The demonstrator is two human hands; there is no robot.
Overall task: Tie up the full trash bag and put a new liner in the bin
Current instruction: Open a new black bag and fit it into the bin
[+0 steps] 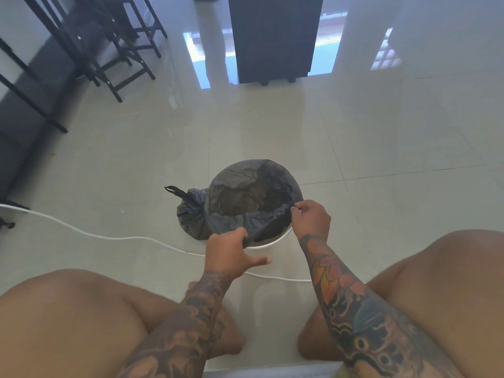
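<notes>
A white round bin (268, 242) stands on the tiled floor in front of my knees. A dark grey liner (253, 192) lies inside it, spread over the far and side rim; the near rim shows bare white. My left hand (231, 253) pinches the liner's near edge at the bin's front. At the right side of the rim, my right hand (311, 219) grips the liner's edge. A tied-up full trash bag (191, 211) with its knotted handles sticking up sits on the floor, touching the bin's left side.
A white cable (81, 230) runs across the floor from the left, passing just in front of the bin. Black chair and table legs (109, 58) stand at the far left. A dark cabinet on small wheels (272, 36) is straight ahead.
</notes>
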